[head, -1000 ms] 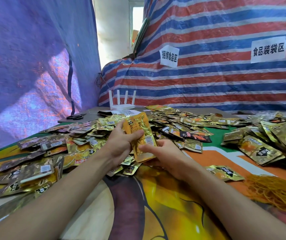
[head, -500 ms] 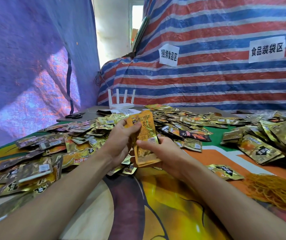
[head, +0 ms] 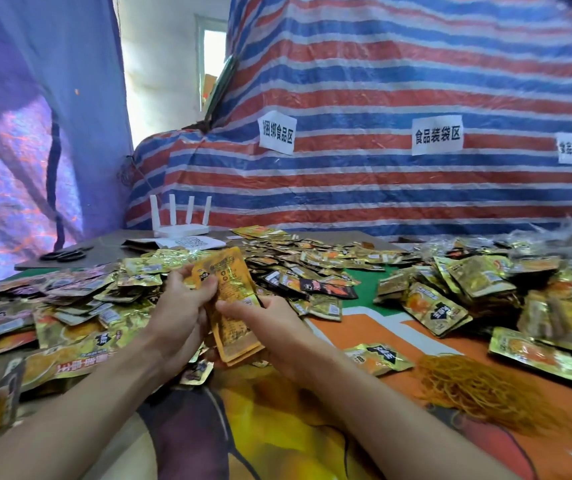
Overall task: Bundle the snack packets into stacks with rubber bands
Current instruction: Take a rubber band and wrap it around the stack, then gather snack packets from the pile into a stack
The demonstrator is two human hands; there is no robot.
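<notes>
**Squaring a handful of packets ahead of banding**

The left hand (head: 177,313) and the right hand (head: 270,327) meet above the near middle of the table (head: 374,317), both closed on one small stack of flat orange-and-gold foil snack packets (head: 232,306). The left hand grips the stack's upper left edge, thumb across the printed face; the right hand cradles the lower right side, thumb laid over the front. The stack stands nearly upright, tilted slightly away, and its lower edges fan apart a little. No band is visible on it.

Loose gold foil packets (head: 80,306) lie heaped to the left of the hands, a wider scatter (head: 312,261) spreads behind them, and a further heap (head: 468,282) sits to the right. A tangled mound of thin orange rubber bands (head: 478,386) rests on the table near the right forearm, apart from the stack. A white four-antenna router (head: 180,220) and black scissors (head: 66,254) stand at the far edge.

Judged step: gathering and aligning, with binding not yet begun. The next move probably calls for tapping the edges flush, holding the stack in one hand alone, and freeing the right hand to draw a single band from the mound; the tangle may yield several at once.
</notes>
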